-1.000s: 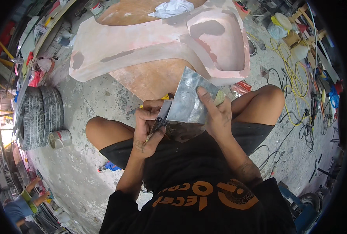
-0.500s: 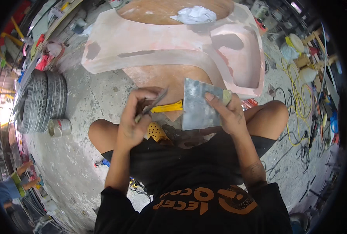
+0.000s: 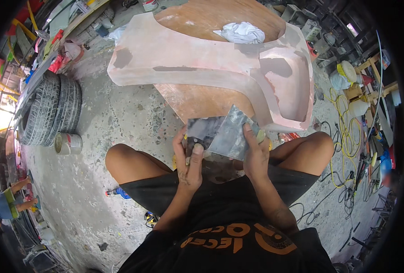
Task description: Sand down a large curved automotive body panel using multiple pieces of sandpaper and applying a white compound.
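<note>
My left hand [image 3: 188, 164] grips a dark, smeared scraper [image 3: 201, 129] by its lower part, thumb on its face. My right hand [image 3: 256, 154] holds a larger grey metal scraper [image 3: 228, 139], thumb over the blade, with a pale greenish edge piece behind the fingers. The two blades meet or overlap in front of my lap; whether they touch I cannot tell. Beyond them lies a pale pink moulded panel [image 3: 184, 50] with grey patches, on or against a brown wooden board [image 3: 193, 98]. A white cloth [image 3: 243, 32] rests at the panel's far side.
Stacked tyres [image 3: 47, 109] and a metal can [image 3: 68, 143] stand left. Yellow and black cables [image 3: 340, 132] coil right, near assorted clutter [image 3: 356, 77]. A blue tool [image 3: 118, 193] lies by my left leg. Another person's legs [image 3: 18, 195] show at the far left.
The dark scraper has turned from edge-on to face-up and swung right, against the grey one, which has tilted. Both hands have drawn together. The view has shifted, putting the panel lower in frame.
</note>
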`<move>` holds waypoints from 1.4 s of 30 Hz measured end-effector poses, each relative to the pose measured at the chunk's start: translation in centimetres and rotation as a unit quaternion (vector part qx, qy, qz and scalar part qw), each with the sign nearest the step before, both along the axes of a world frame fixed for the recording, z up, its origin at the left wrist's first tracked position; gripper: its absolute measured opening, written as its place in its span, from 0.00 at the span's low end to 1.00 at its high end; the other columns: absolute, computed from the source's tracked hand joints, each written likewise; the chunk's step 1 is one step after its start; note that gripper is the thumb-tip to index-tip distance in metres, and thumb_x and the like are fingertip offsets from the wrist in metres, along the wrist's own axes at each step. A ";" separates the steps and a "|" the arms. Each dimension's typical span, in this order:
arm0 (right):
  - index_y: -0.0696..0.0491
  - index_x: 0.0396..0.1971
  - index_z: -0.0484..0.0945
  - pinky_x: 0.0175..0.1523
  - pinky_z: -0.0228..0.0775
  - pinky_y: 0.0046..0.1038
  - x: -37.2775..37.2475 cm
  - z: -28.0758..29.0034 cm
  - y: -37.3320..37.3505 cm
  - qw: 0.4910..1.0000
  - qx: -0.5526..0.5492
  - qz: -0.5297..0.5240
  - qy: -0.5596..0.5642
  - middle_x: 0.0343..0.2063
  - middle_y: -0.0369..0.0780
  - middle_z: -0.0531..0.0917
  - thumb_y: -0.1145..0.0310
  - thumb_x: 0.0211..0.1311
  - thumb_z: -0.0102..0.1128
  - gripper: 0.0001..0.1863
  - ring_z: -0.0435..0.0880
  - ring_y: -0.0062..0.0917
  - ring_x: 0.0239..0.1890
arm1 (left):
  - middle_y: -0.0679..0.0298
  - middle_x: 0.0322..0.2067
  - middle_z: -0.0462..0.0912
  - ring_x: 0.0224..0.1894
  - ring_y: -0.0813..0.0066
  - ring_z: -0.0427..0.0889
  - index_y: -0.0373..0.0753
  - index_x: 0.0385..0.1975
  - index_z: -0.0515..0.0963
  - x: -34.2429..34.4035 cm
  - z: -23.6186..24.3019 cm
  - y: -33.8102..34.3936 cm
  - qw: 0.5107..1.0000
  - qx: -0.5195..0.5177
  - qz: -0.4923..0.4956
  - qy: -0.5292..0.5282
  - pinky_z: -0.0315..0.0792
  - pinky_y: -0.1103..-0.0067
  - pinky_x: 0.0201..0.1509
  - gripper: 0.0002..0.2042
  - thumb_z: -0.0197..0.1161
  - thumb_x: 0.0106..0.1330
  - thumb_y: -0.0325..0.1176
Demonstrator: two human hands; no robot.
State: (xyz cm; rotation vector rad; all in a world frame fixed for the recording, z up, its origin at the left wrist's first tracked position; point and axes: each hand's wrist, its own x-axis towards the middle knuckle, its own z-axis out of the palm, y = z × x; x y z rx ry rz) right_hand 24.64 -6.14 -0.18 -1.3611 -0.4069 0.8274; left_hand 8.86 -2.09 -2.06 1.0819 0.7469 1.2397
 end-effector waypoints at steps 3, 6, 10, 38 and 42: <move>0.61 0.36 0.79 0.36 0.70 0.22 -0.4 1.5 0.1 0.999 -0.014 -0.002 -0.036 0.27 0.35 0.80 0.60 0.68 0.62 0.16 0.77 0.18 0.29 | 0.52 0.57 0.72 0.57 0.68 0.74 0.31 0.67 0.57 -0.4 -0.4 0.2 0.978 0.131 0.005 0.159 0.70 0.75 0.58 0.29 0.60 0.69 0.25; 0.58 0.27 0.79 0.31 0.70 0.21 0.2 1.9 0.1 0.990 -0.051 0.050 -0.119 0.20 0.33 0.77 0.60 0.68 0.62 0.16 0.75 0.17 0.22 | 0.54 0.54 0.75 0.53 0.69 0.77 0.30 0.65 0.61 -1.1 -0.7 1.1 0.986 0.106 -0.024 0.126 0.71 0.76 0.57 0.27 0.63 0.68 0.24; 0.57 0.18 0.75 0.24 0.61 0.24 1.3 0.7 0.3 0.977 -0.073 0.076 -0.184 0.12 0.31 0.70 0.60 0.67 0.65 0.20 0.67 0.16 0.16 | 0.56 0.45 0.82 0.45 0.72 0.81 0.28 0.59 0.69 -1.6 0.8 1.6 0.979 0.088 -0.064 0.174 0.73 0.78 0.52 0.22 0.65 0.67 0.26; 0.59 0.38 0.82 0.30 0.69 0.20 4.6 -2.1 0.3 0.980 -0.046 0.189 -0.029 0.27 0.31 0.83 0.61 0.71 0.59 0.14 0.79 0.12 0.28 | 0.54 0.52 0.78 0.48 0.65 0.80 0.34 0.55 0.71 -6.4 -1.5 4.1 0.952 -0.097 -0.145 0.250 0.72 0.72 0.53 0.18 0.63 0.66 0.23; 0.60 0.44 0.81 0.29 0.72 0.20 4.5 -5.0 0.7 0.991 0.034 0.127 0.021 0.30 0.32 0.83 0.61 0.72 0.59 0.16 0.80 0.14 0.29 | 0.54 0.48 0.78 0.50 0.58 0.77 0.36 0.48 0.72 -3.9 1.7 3.5 0.876 0.216 -0.068 0.427 0.71 0.67 0.54 0.21 0.59 0.53 0.13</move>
